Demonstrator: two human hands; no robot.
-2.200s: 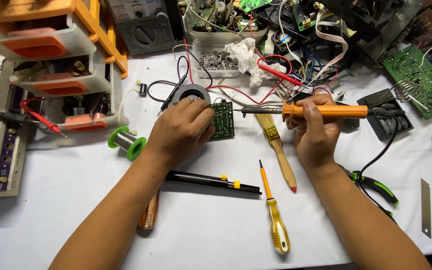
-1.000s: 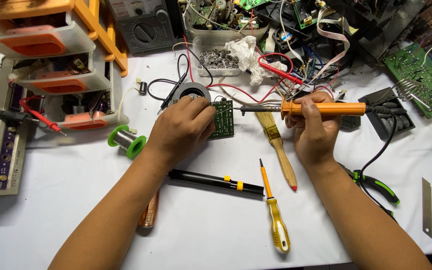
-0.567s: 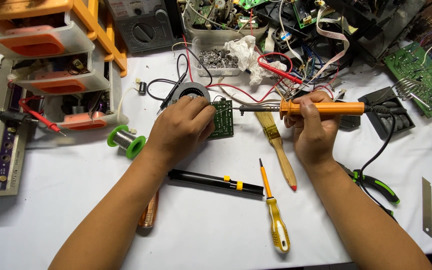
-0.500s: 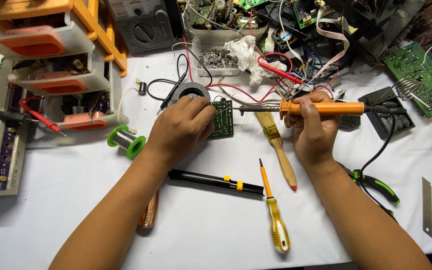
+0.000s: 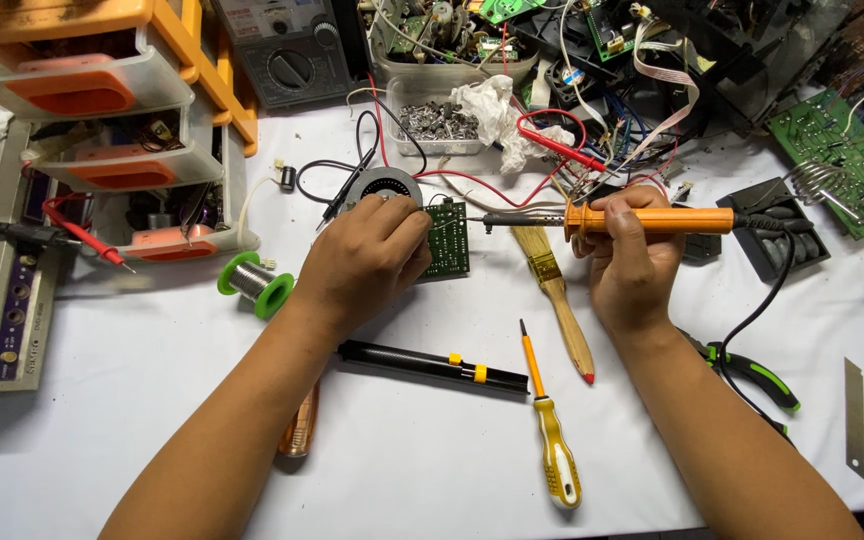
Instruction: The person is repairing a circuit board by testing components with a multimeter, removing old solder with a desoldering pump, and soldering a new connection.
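Two hands at work over a white table (image 5: 102, 420). Left hand (image 5: 367, 255) curls its fingers over a small green board (image 5: 447, 240), pinning it just beside a round grey fan (image 5: 384, 186). Right hand (image 5: 632, 260) is clamped around the orange handle of a soldering iron (image 5: 642, 220), held level, tip pointing left and sitting at the board's right edge; contact is too small to confirm. Solder spool (image 5: 255, 283) lies apart to the left, no wire visibly fed to the joint. Desoldering pump (image 5: 432, 364), yellow screwdriver (image 5: 550, 440), brush (image 5: 555, 290) and green pliers (image 5: 752, 375) lie untouched nearby. Judgement: soldering on the board is under way, mid-joint at most; which joints are finished cannot be seen, the left fingers covering most of the board.
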